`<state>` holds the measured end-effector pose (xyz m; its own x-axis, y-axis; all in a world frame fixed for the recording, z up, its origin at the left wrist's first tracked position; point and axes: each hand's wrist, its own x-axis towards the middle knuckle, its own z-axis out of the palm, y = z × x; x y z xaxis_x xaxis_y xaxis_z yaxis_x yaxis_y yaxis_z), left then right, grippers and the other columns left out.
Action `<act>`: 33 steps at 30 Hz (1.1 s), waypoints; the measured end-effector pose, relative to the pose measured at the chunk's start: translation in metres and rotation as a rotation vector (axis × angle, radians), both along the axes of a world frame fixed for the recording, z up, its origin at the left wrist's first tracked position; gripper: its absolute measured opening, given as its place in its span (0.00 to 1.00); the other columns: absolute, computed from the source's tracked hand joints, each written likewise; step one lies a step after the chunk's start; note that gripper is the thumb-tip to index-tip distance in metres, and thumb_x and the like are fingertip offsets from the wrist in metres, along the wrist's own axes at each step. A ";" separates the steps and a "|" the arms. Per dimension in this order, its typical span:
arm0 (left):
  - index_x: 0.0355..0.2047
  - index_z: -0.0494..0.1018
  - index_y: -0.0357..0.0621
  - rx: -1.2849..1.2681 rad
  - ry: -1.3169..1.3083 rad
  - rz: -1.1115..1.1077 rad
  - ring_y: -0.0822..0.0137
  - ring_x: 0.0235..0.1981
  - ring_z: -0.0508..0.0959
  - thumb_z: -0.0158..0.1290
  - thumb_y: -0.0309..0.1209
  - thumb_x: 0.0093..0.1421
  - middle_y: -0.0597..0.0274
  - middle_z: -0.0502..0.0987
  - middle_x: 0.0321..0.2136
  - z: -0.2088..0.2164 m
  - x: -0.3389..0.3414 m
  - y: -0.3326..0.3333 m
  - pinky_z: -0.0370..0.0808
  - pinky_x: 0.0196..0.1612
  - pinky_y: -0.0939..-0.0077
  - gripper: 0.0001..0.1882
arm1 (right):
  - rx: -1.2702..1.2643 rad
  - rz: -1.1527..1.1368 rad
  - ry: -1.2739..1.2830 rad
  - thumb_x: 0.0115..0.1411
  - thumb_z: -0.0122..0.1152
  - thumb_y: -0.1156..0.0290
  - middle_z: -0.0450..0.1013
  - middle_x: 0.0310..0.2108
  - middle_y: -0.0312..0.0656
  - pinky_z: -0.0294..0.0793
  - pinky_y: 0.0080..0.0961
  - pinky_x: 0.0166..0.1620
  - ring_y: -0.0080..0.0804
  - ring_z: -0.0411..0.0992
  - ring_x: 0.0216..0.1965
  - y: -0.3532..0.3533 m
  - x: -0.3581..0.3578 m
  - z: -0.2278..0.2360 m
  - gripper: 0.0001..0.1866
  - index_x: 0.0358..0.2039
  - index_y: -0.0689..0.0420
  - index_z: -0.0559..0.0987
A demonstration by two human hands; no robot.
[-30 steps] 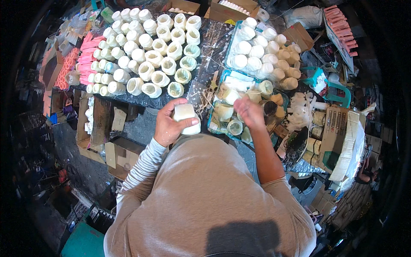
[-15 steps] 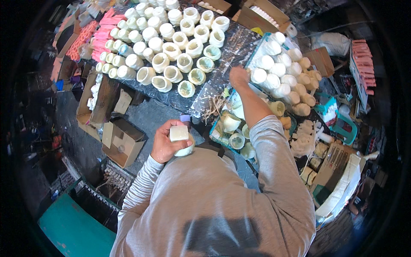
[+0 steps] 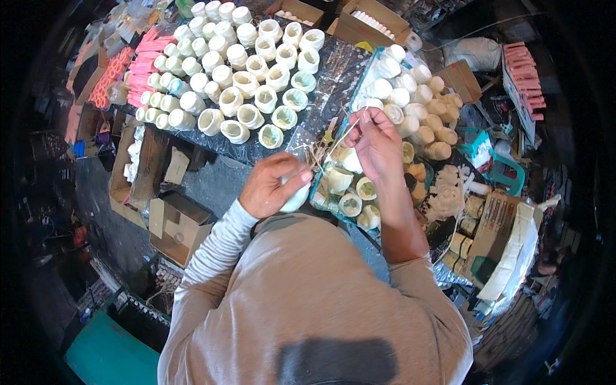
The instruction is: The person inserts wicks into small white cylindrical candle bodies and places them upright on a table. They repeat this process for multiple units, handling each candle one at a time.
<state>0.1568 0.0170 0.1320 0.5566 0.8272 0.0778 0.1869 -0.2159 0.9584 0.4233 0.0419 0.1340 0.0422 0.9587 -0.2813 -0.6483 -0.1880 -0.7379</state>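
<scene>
My left hand (image 3: 274, 184) is wrapped around a small white cup-shaped mould (image 3: 296, 199), held just in front of my chest. My right hand (image 3: 375, 142) is raised over a tray of white and cream moulds (image 3: 350, 192), and its fingers pinch a thin pale wick stick (image 3: 346, 133) that slants down toward the cup. A tuft of loose wick sticks (image 3: 316, 154) lies between the two hands. On the dark table beyond stand several rows of white cup moulds (image 3: 247, 77).
More round white and tan moulds (image 3: 410, 96) fill a sheet at the right. Pink and orange strips (image 3: 138, 61) lie at the table's left end. Open cardboard boxes (image 3: 176, 221) sit on the floor at the left, and cartons and bags (image 3: 497, 237) crowd the right.
My right hand has come back from the far tray toward my left hand, now with a wick stick pinched in it. My left hand has turned the cup and lifted it nearer the table.
</scene>
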 end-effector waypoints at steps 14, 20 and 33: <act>0.42 0.83 0.37 0.165 -0.034 -0.039 0.48 0.42 0.83 0.62 0.30 0.67 0.48 0.81 0.42 0.041 0.024 0.002 0.80 0.46 0.60 0.08 | 0.282 -0.071 -0.229 0.75 0.60 0.74 0.79 0.40 0.42 0.76 0.27 0.39 0.25 0.74 0.34 -0.069 -0.035 0.049 0.06 0.47 0.62 0.79; 0.41 0.83 0.38 0.198 0.010 -0.064 0.48 0.40 0.83 0.62 0.29 0.66 0.49 0.81 0.41 0.047 0.014 -0.003 0.80 0.44 0.60 0.07 | 0.318 -0.109 -0.272 0.74 0.62 0.75 0.80 0.41 0.44 0.72 0.28 0.39 0.26 0.71 0.34 -0.077 -0.029 0.061 0.07 0.47 0.65 0.82; 0.41 0.79 0.32 0.164 0.016 -0.046 0.50 0.37 0.82 0.60 0.23 0.67 0.49 0.80 0.38 0.049 0.005 -0.013 0.78 0.43 0.65 0.06 | 0.402 -0.224 -0.381 0.74 0.62 0.73 0.80 0.37 0.44 0.74 0.28 0.40 0.27 0.72 0.32 -0.064 -0.001 0.074 0.08 0.45 0.66 0.83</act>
<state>0.1617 0.0042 0.1805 0.5960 0.7776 0.2003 0.1882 -0.3778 0.9066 0.4227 -0.0224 0.2083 0.2819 0.9430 0.1769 -0.3151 0.2651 -0.9113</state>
